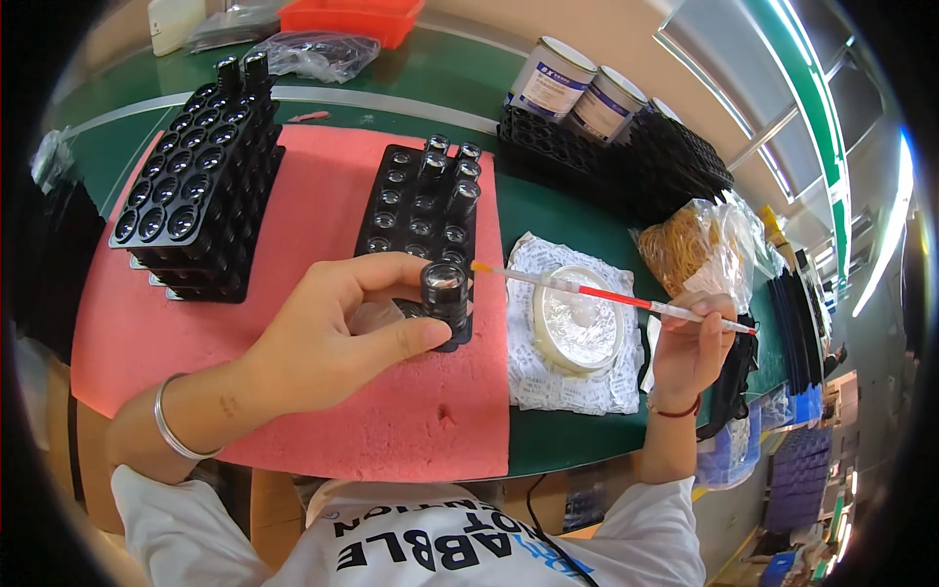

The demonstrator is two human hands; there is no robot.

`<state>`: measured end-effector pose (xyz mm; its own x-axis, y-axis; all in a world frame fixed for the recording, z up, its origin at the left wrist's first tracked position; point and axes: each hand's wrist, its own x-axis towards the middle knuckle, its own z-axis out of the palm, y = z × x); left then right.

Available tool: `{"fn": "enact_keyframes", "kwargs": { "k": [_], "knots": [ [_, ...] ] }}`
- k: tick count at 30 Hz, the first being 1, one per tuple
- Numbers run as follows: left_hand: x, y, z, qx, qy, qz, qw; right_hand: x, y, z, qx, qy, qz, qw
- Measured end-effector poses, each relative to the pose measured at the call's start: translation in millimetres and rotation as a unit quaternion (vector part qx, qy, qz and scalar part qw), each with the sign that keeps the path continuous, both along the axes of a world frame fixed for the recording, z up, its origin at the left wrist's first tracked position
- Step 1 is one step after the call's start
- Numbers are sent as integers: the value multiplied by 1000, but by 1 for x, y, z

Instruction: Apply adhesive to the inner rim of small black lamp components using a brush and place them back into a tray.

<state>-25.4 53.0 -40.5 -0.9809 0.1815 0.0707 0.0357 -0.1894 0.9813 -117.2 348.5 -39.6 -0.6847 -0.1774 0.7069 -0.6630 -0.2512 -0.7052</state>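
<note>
Between the thumb and forefinger of my left hand (318,328) is a small black cylinder (445,298) with a shiny, glassy top. It is upright over the near end of a black plastic tray (374,217) that holds several similar shiny-topped pieces. My right hand (693,350) grips a thin paintbrush (616,296) with a red and white handle. Its yellowish tip points left, close to the cylinder; whether they touch I cannot tell. Below the brush handle sits a round, pale dish (539,328) with a whitish, shiny content, on a printed white cloth or paper (528,386).
A pink foam mat (391,430) lies under the trays on the green table (440,73). Stacked black trays (196,186) stand at left. Behind are two cans (554,83), more black trays (685,161), a bag of yellowish strands (685,249) and a red bin (352,18).
</note>
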Motion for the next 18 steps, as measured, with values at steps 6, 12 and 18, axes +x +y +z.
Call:
{"fn": "enact_keyframes", "kwargs": {
  "k": [6,12,18],
  "knots": [
    [26,-16,58,-165,141,102,971,1,7,4,-140,-36,13,989],
    [1,-93,96,-472,262,353,764,-3,11,7,-166,-21,15,986],
    [-50,-223,75,-493,88,349,792,-3,11,13,-153,-2,-3,988]
  ]
}}
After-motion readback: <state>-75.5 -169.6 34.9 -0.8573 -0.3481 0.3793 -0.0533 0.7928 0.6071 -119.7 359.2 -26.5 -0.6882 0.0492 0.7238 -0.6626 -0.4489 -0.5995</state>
